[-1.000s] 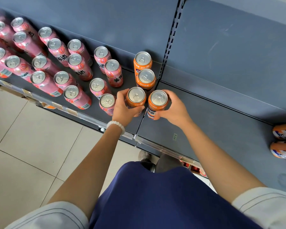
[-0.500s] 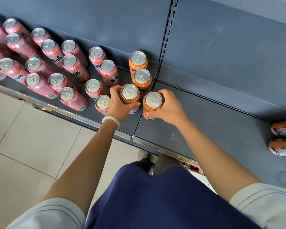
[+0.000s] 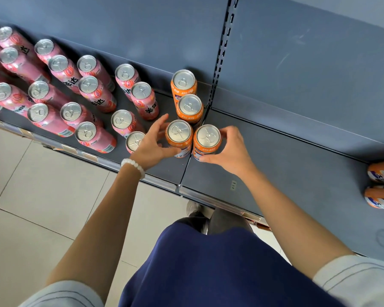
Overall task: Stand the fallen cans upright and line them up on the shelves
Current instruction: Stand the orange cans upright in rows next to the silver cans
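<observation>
- Since half a second ago the left hand [image 3: 152, 144] has loosened: then its fingers wrapped the front-left orange can [image 3: 179, 138], now they are spread and nearly straight, the index reaching past the can's far-left side and the thumb lying along its near side.
- Whether the left fingers actually touch that can or stand just off it cannot be told; the thumb tip appears to meet the can wall low down.
- The right hand [image 3: 232, 149] has changed little: fingers curled round the far-right side of the front-right orange can [image 3: 207, 140], thumb pressed on its near side, so it grips that can.
- Both front cans stand upright, side by side and touching or nearly so, straddling the seam between the two shelf panels [image 3: 187, 167].
- Taking the front-left orange can as landmark: two more upright orange cans [image 3: 190, 107] stand in a column just behind it, against the slotted upright [image 3: 222, 52].
- To its left stand the pink cans [image 3: 91, 89] in loose rows, all upright; the nearest pink can [image 3: 134, 140] is partly hidden by the left hand.
- Far to its right, at the frame edge, two fallen orange cans [image 3: 382, 185] lie on their sides on the shelf [image 3: 297, 169].
- A white bead bracelet [image 3: 133, 166] circles the left wrist.
</observation>
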